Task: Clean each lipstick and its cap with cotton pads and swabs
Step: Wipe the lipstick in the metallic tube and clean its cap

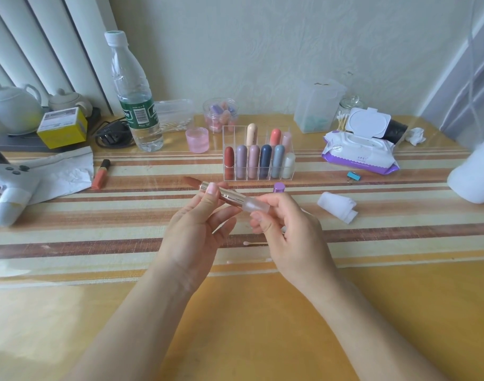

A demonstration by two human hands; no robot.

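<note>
9 or so lipsticks wait in the clear rack, so probably lots left, while 1 uncapped lipstick is up over the table, left hand pinching its gold collar, right hand pinching the base, cotton pad lying nearby.

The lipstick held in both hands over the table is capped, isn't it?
Not capped. The head view shows the lipstick uncapped, its brown tip exposed, held in the left hand and right hand over the table.
</note>
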